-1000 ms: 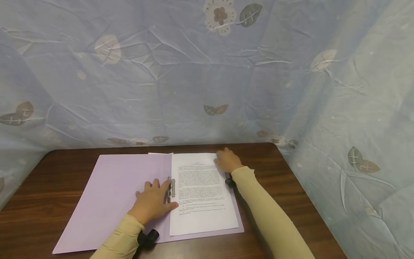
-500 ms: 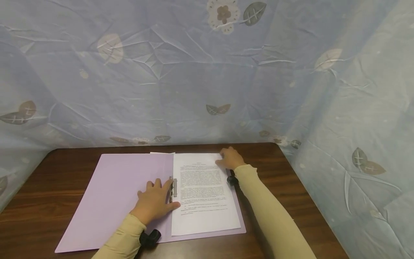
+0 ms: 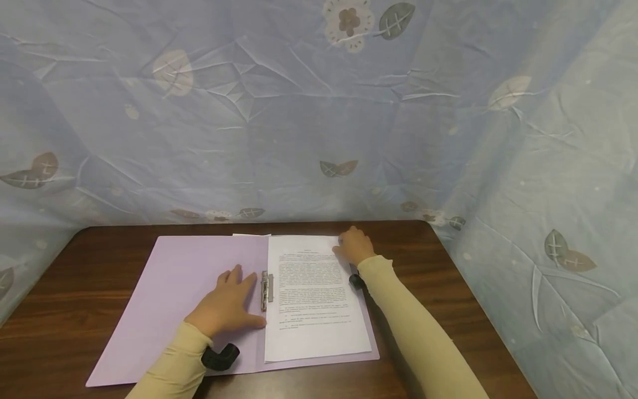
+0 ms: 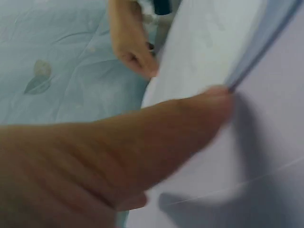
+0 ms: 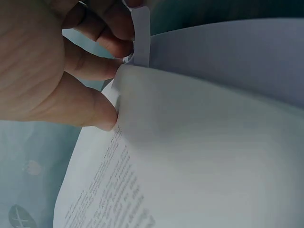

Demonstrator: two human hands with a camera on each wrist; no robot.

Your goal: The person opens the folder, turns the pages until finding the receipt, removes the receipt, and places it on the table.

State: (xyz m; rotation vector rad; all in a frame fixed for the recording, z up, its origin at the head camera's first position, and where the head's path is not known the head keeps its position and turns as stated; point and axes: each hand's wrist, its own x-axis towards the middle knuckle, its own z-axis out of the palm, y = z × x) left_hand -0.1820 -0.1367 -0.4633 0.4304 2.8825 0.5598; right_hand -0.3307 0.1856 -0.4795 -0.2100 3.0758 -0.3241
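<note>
An open lilac folder (image 3: pixel 169 288) lies on the table, with printed sheets of paper (image 3: pixel 319 338) on its right half. At the fold sits a metal clip (image 3: pixel 265 291) beside the sheets' left edge. My left hand (image 3: pixel 226 305) is spread over the folder just left of the clip. Its thumb (image 4: pixel 180 118) points at the sheets' left edge; I cannot tell if it touches. At the far right corner my right hand (image 3: pixel 356 245) pinches the sheets, with the thumb (image 5: pixel 97 109) on top and the index finger at the edge. The other fingers curl near the folder's edge.
The brown wooden table (image 3: pixel 418 249) shows around the folder. A patterned cloth (image 3: pixel 279 138) hangs behind and to the right. A white paper edge (image 3: pixel 251 235) sticks out past the folder's top. Black wrist devices (image 3: pixel 221 357) sit on both wrists.
My left hand has drawn back leftward from the clip, leaving it fully visible. My right hand stays at the sheets' far right corner. The head view has shifted slightly.
</note>
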